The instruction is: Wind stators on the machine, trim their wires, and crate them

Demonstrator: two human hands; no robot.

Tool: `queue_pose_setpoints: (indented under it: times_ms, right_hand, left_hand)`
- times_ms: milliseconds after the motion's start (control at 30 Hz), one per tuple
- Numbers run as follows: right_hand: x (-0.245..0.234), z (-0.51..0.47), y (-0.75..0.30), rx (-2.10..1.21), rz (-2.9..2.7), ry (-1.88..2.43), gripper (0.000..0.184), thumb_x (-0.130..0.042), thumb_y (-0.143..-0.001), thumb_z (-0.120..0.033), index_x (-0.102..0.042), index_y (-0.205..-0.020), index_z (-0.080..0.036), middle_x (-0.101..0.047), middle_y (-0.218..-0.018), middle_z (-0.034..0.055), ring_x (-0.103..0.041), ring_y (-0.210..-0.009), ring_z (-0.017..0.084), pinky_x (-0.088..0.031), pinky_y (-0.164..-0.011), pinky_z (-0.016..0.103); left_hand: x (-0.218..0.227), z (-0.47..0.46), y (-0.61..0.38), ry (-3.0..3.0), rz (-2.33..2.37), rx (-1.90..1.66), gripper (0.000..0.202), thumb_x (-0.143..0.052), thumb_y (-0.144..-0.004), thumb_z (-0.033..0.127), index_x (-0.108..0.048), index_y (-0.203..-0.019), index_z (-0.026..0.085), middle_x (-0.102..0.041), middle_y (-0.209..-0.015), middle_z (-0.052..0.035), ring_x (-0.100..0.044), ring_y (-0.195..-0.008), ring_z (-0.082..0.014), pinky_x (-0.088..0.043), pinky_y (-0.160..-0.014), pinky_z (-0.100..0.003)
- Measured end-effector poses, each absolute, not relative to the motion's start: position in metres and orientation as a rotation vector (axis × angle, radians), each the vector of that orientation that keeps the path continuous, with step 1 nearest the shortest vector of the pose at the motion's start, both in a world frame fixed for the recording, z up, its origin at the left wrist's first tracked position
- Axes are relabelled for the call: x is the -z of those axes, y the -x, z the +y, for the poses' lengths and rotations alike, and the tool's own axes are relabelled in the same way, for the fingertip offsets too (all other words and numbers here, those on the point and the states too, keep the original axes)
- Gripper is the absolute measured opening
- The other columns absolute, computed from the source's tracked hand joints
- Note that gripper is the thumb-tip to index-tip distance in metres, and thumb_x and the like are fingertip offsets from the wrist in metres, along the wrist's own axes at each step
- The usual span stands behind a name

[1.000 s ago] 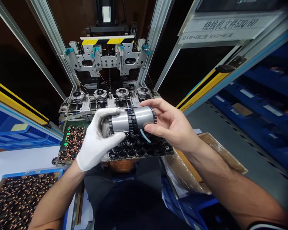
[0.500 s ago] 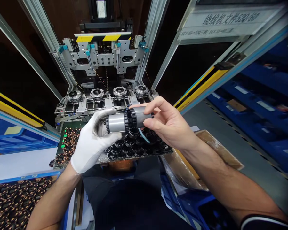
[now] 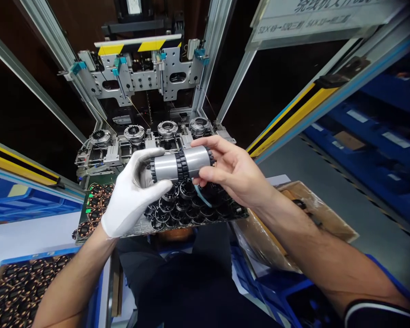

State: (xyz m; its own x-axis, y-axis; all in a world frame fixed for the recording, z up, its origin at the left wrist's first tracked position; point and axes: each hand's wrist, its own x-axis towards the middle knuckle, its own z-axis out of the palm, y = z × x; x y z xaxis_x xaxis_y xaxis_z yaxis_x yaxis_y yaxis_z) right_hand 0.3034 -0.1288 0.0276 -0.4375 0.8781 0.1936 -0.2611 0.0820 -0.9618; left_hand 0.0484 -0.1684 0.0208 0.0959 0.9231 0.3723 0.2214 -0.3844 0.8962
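Note:
Both hands hold a grey metal cylinder [image 3: 177, 165] level in front of me, with black toothed rings stacked round its middle and ends. My left hand [image 3: 130, 196], in a white glove, grips its left end. My bare right hand [image 3: 232, 171] pinches its right end, thumb below and fingers on top. A short blue tube hangs under the cylinder. Right below lies a tray [image 3: 140, 226] holding several black ring-shaped cores, with copper-wound ones [image 3: 95, 207] at its left.
Behind the tray stands a winding machine with a row of round fixtures [image 3: 167, 129] and a plate marked yellow and black [image 3: 136, 45]. A blue bin [image 3: 23, 282] of wound coils is at lower left. A plastic-lined cardboard box [image 3: 314, 214] is at right; blue shelves beyond.
The cylinder stays held in both hands. It rose slightly and the right-hand fingers shifted along its right end. The view tipped, so the machine sits lower and nearer the hands.

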Motion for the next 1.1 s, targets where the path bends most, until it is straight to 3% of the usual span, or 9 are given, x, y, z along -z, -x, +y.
queue_pose_setpoints:
  times_ms: [200,300,400,467,633,767,833,967,1100]
  right_hand:
    - [-0.042,-0.058,-0.331,-1.154,-1.583,0.753,0.054,-0.107,-0.078,-0.043,-0.078,-0.122,-0.032,-0.082,-0.118,0.0035,-0.080,-0.104,0.028,-0.077,-0.087,0.046]
    - [-0.042,0.020,-0.353,-0.910,-1.692,0.861,0.058,-0.110,-0.069,-0.044,-0.080,-0.118,-0.032,-0.082,-0.116,0.0045,-0.079,-0.113,0.035,-0.076,-0.092,0.057]
    - [-0.028,0.100,-0.372,-0.743,-1.778,1.166,0.060,-0.108,-0.069,-0.042,-0.080,-0.121,-0.030,-0.081,-0.103,0.0037,-0.083,-0.096,0.036,-0.073,-0.095,0.068]
    - [-0.013,0.139,-0.381,-0.462,-1.923,1.353,0.053,-0.108,-0.067,-0.036,-0.082,-0.113,-0.028,-0.082,-0.104,0.0055,-0.082,-0.103,0.039,-0.069,-0.106,0.069]
    - [0.025,0.184,-0.385,-0.228,-2.128,1.433,0.054,-0.110,-0.063,-0.035,-0.083,-0.109,-0.025,-0.085,-0.117,0.0090,-0.078,-0.122,0.041,-0.062,-0.119,0.064]
    - [0.032,0.200,-0.386,-0.249,-2.245,1.379,0.052,-0.113,-0.056,-0.023,-0.085,-0.099,-0.026,-0.086,-0.112,0.0072,-0.078,-0.123,0.041,-0.063,-0.114,0.061]
    - [0.028,0.209,-0.387,-0.376,-2.257,1.299,0.046,-0.113,-0.054,-0.017,-0.084,-0.089,-0.025,-0.086,-0.100,0.0041,-0.079,-0.119,0.037,-0.066,-0.108,0.056]
    - [0.012,0.230,-0.388,-0.538,-2.321,1.202,0.030,-0.105,-0.076,-0.034,-0.079,-0.074,-0.018,-0.080,-0.074,-0.0064,-0.082,-0.109,0.018,-0.064,-0.096,0.028]
    - [0.002,0.255,-0.388,-0.433,-2.507,1.261,0.062,-0.064,-0.105,-0.058,-0.070,-0.065,-0.012,-0.075,-0.065,-0.0128,-0.084,-0.106,0.010,-0.059,-0.104,0.022]
  left_hand:
    - [-0.047,-0.093,-0.057,-2.073,1.281,-1.243,0.065,-0.094,-0.089,0.050,-0.070,-0.145,0.026,-0.078,-0.148,-0.0058,-0.074,-0.138,-0.0347,-0.059,-0.128,-0.056]
    - [-0.060,-0.018,-0.059,-2.284,1.438,-1.036,0.076,-0.099,-0.081,0.055,-0.068,-0.145,0.026,-0.078,-0.148,-0.0007,-0.070,-0.140,-0.0344,-0.052,-0.135,-0.061]
    - [-0.055,0.058,-0.063,-2.255,1.626,-0.800,0.077,-0.098,-0.081,0.042,-0.066,-0.149,0.024,-0.075,-0.155,0.0062,-0.067,-0.145,-0.0269,-0.046,-0.141,-0.050]
    - [-0.042,0.095,-0.067,-2.191,1.724,-0.709,0.075,-0.098,-0.078,0.036,-0.067,-0.145,0.022,-0.079,-0.145,0.0091,-0.069,-0.140,-0.0228,-0.047,-0.140,-0.045]
    - [-0.013,0.137,-0.068,-2.121,1.784,-0.667,0.076,-0.103,-0.065,0.039,-0.075,-0.131,0.014,-0.085,-0.129,0.0012,-0.071,-0.137,-0.0316,-0.048,-0.138,-0.050]
    - [-0.011,0.146,-0.061,-2.148,1.678,-0.588,0.076,-0.111,-0.053,0.041,-0.079,-0.120,0.028,-0.084,-0.118,0.0175,-0.068,-0.136,-0.0264,-0.045,-0.143,-0.056]
    - [-0.014,0.147,-0.061,-2.195,1.687,-0.516,0.078,-0.111,-0.053,0.038,-0.079,-0.123,0.027,-0.085,-0.118,0.0186,-0.069,-0.135,-0.0264,-0.045,-0.143,-0.057]
    - [-0.020,0.147,-0.072,-2.369,1.751,-0.313,0.072,-0.103,-0.071,0.038,-0.081,-0.137,0.020,-0.085,-0.130,0.0135,-0.072,-0.140,-0.0311,-0.045,-0.142,-0.054]
    - [-0.019,0.159,-0.077,-2.528,1.821,-0.006,0.075,-0.096,-0.084,0.050,-0.079,-0.149,0.017,-0.085,-0.138,0.0009,-0.076,-0.138,-0.0348,-0.053,-0.134,-0.056]
